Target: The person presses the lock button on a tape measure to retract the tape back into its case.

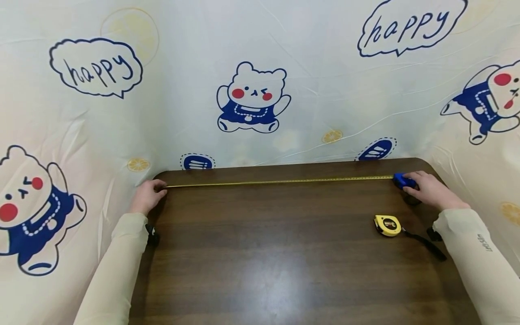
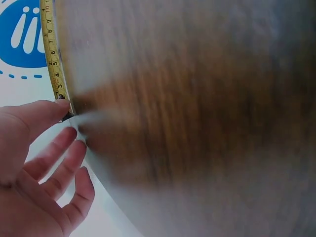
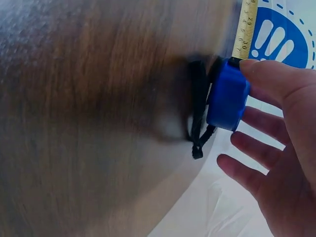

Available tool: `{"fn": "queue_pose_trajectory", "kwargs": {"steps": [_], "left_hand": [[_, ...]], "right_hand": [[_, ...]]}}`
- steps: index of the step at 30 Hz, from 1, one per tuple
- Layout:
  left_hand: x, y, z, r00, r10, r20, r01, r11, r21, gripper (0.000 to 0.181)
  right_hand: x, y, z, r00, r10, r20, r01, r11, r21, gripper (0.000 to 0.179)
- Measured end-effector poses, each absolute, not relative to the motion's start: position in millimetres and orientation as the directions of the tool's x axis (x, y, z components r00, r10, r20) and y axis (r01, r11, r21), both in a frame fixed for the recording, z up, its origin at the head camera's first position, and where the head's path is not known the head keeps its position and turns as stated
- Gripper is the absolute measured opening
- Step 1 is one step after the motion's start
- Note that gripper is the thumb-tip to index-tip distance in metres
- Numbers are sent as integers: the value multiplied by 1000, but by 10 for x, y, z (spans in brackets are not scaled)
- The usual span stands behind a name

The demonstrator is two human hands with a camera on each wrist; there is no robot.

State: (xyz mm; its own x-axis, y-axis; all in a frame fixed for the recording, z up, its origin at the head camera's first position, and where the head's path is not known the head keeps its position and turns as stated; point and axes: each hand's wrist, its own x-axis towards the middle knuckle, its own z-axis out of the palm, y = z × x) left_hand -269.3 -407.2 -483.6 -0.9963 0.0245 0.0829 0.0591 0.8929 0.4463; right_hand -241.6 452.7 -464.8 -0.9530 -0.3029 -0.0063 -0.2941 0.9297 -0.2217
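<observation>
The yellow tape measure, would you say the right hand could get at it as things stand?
Probably yes: the yellow tape measure lies uncovered near the right hand, though that hand would likely need to release the blue tape measure first.

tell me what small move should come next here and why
Probably lean in and read the long thin yellow blade where it meets the boxy blue tape measure: the blade stretches straight across the dark brown wooden table, the left hand pinching its end and the right hand gripping the tape measure.
</observation>
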Motion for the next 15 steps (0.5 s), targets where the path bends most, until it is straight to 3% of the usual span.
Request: {"fn": "queue_pose_trajectory", "kwargs": {"steps": [15], "left_hand": [[-2674, -4109, -4791, -996, 46, 70, 70, 916, 395, 19]], "right_hand": [[-2423, 4513, -4693, -958, -285, 23, -277, 907, -316, 34]]}}
